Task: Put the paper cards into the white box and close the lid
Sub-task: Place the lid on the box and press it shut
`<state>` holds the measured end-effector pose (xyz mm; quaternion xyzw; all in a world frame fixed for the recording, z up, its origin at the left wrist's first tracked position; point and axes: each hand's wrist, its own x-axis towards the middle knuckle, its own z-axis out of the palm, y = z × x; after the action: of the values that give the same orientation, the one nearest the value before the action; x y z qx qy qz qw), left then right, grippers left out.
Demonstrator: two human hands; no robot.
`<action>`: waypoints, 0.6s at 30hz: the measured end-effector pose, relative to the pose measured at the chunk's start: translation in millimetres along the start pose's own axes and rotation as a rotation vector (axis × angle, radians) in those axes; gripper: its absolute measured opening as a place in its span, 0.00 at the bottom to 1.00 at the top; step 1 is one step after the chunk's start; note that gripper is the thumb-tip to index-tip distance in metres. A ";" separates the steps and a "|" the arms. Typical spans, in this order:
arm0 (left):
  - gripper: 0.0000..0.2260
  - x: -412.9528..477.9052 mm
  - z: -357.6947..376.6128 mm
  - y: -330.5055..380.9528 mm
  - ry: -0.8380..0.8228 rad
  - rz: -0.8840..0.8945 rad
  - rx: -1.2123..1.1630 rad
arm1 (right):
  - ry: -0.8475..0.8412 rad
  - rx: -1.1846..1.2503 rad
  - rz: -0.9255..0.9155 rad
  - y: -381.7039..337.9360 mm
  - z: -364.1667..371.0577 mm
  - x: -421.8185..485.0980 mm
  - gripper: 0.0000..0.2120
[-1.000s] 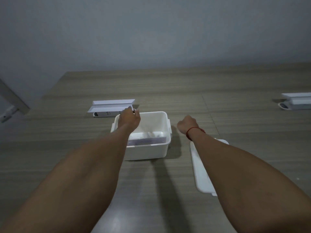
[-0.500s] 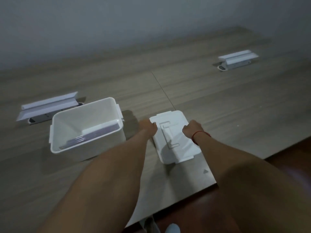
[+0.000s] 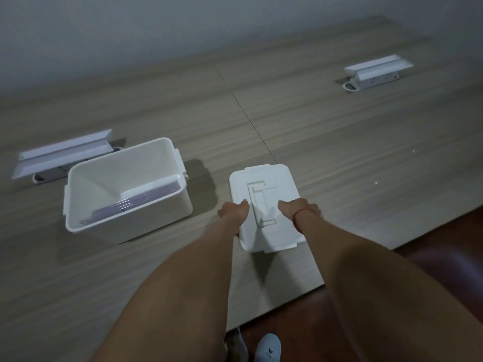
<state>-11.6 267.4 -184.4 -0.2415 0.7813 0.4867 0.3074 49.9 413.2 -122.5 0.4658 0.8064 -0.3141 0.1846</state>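
Head view, looking down on a wood-grain grey-brown table [image 3: 326, 142]. On the left part, a white rectangular plastic box [image 3: 125, 194], open on top. Inside, a stack of pale purple-edged paper cards [image 3: 136, 203], lying flat against the near wall of the box. To the right of the box and apart from it, a white rectangular plastic lid [image 3: 266, 205] with a folding handle in the middle, resting flat on the table near the front edge.

Left hand [image 3: 234, 209] at the left edge of the lid, fingers curled over the rim, thumb pointing toward the handle. Right hand [image 3: 298, 207] at the right side of the lid, thumb laid on the top surface, other fingers wrapped around the right rim. Both hands closed on the lid from opposite sides. Thin red string [image 3: 300, 212] around the right wrist.

Behind the box at the far left, a white folded socket cover [image 3: 62, 152] standing open on the table. A second white socket cover [image 3: 376, 71] far right, well apart from everything. Below the table edge, dark reddish floor [image 3: 444, 244] and the tip of a white shoe [image 3: 269, 348].
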 end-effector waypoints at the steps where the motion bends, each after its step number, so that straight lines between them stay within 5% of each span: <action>1: 0.41 13.4 1.6 -7.5 0.005 -0.005 0.011 | -0.004 0.018 0.012 2.2 1.4 0.6 0.29; 5: 0.50 31.1 -1.8 -22.5 0.035 -0.067 0.043 | -0.051 0.116 0.062 17.0 9.8 5.0 0.40; 12: 0.33 -53.1 -14.4 14.6 0.041 -0.011 -0.017 | -0.189 0.444 0.029 7.7 -8.4 4.4 0.42; 18: 0.28 -101.6 -34.1 100.0 0.154 0.235 -0.273 | 0.216 0.633 -0.103 -41.9 -73.3 -27.6 0.37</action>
<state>-17.1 285.3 -39.0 -0.2244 0.7520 0.6008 0.1521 26.9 430.0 -38.3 0.4893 0.7061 -0.5069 -0.0718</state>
